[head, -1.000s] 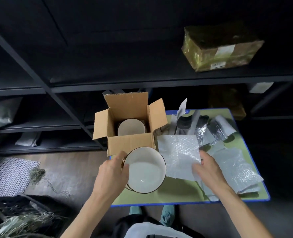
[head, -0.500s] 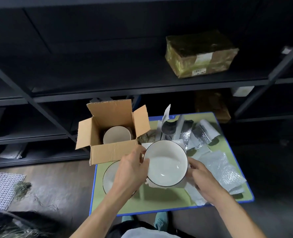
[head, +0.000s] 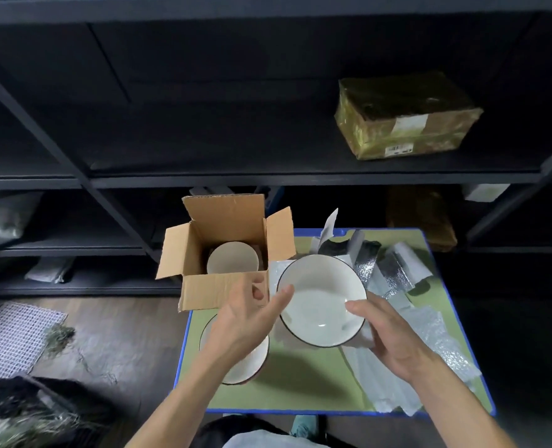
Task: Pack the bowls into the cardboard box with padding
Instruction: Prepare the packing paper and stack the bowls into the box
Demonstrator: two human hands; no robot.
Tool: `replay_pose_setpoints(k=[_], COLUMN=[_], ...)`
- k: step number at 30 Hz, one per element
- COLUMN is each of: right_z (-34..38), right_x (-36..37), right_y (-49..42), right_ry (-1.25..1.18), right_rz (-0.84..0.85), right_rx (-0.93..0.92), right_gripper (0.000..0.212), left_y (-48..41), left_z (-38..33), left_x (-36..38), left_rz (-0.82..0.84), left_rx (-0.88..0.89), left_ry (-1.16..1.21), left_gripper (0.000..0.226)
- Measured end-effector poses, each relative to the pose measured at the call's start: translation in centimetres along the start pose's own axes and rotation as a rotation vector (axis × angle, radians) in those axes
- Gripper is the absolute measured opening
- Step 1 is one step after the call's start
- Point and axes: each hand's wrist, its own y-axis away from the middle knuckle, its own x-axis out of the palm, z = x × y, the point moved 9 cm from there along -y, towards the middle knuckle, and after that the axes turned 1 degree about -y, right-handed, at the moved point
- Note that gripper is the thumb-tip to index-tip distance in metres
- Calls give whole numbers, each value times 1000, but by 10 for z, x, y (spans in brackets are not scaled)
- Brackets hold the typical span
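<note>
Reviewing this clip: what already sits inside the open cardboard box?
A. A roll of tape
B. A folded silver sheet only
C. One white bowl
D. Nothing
C: a white bowl shows inside the open cardboard box, while the hands hold another bowl over the padding sheets outside it.

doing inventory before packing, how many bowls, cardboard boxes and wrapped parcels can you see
bowls: 3 – one in the cardboard box, one held over the padding, one on the tray under the left hand
open cardboard boxes: 1
wrapped parcels on shelf: 1
total: 5
</note>
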Motion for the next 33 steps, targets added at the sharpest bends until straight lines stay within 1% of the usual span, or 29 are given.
replay_pose_setpoints(k=[1, 3, 5, 8, 9, 11, 13, 15, 16, 19, 20, 22, 24, 27, 29, 31, 33], right_z=[4, 10, 13, 14, 15, 18, 22, 28, 33, 47, 49, 54, 58, 55, 52, 49, 43], right_x=[6, 21, 36, 63, 71, 92, 108, 118, 125, 142, 147, 155, 160, 160, 156, 154, 156], right_y=[-3, -9, -17, -33, -37, -45, -53, -63, -69, -85, -90, -100, -110, -130, -145, -156, -168], right_ry=[11, 33, 54, 104, 124, 160, 214, 309, 374, 648, 698, 724, 701, 794, 951, 1092, 1127], right_rz=[24, 65, 85, 84, 71, 62, 22, -55, -81, -105, -108, -104, -131, -217, -278, -332, -352], right_rx=[-5, 4, 22, 46, 53, 49, 46, 28, 5, -52, -55, -66, -67, -39, -7, 31, 64], right_gripper=[34, 31, 35, 45, 42, 22, 21, 14, 11, 28, 26, 20, 19, 23, 25, 25, 27], left_y=[-2, -5, -9, -16, -18, -22, -29, -38, -45, -62, -68, -80, -94, -120, -139, -153, -160], left_z=[4, 7, 9, 15, 17, 20, 24, 31, 36, 42, 41, 39, 40, 42, 43, 46, 46], left_x=[-2, -4, -12, -38, -46, -63, -79, -94, -101, -122, -129, -140, -143, -138, -133, -128, -128], left_rz=[55, 164, 204, 143, 126, 109, 90, 77, 63, 12, -9, -37, -26, 10, 7, -10, -71], left_rx=[-37, -58, -35, 24, 48, 96, 99, 63, 46, 45, 50, 62, 68, 83, 101, 96, 100], left_ry=[53, 155, 231, 297, 293, 269, 266, 251, 223, 90, 74, 38, 16, -17, -112, -248, -400], left_gripper=[67, 68, 67, 60, 53, 37, 25, 20, 20, 21, 20, 18, 17, 27, 36, 37, 38])
